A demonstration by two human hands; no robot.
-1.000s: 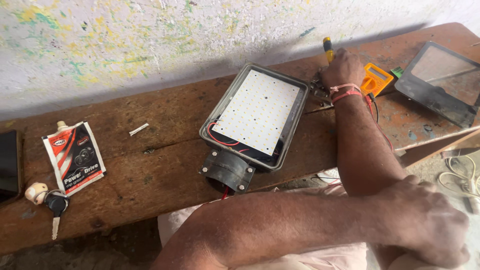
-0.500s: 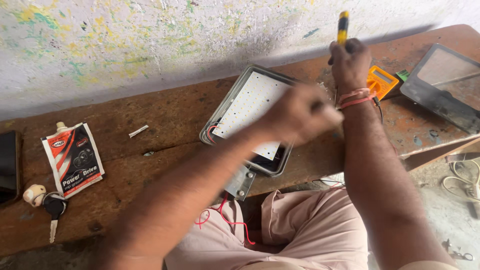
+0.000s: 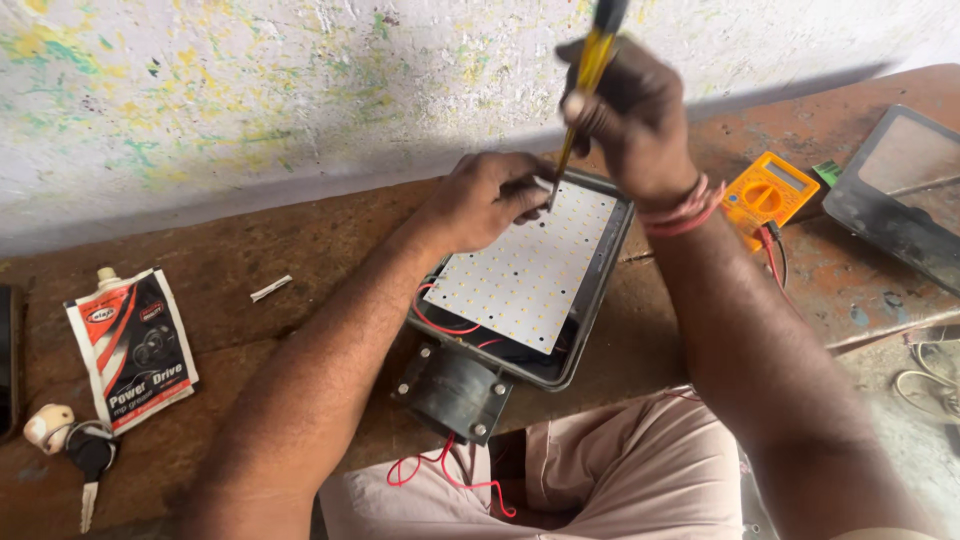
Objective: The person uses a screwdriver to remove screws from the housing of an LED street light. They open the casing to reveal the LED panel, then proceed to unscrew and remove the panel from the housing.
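An opened lamp housing (image 3: 598, 300) lies on the wooden bench, with a white LED board (image 3: 525, 275) inside and red wires (image 3: 440, 322) along its left side. My right hand (image 3: 630, 110) grips a yellow-handled screwdriver (image 3: 582, 85), its tip pointing down at the board's far corner. My left hand (image 3: 485, 200) rests on that same far corner, fingers pinched around something small and pale right by the screwdriver tip. A dark round mount (image 3: 455, 390) sticks out of the housing toward me.
An orange multimeter (image 3: 768, 192) with leads sits right of the lamp, and a second dark lamp housing (image 3: 900, 195) lies at the far right. On the left are a printed sachet (image 3: 135, 345), keys (image 3: 85, 455) and a small white tube piece (image 3: 270, 288). A painted wall backs the bench.
My right hand lifted the screwdriver off the bench and brought it over the board's far corner. My left hand came up from my lap onto the same corner.
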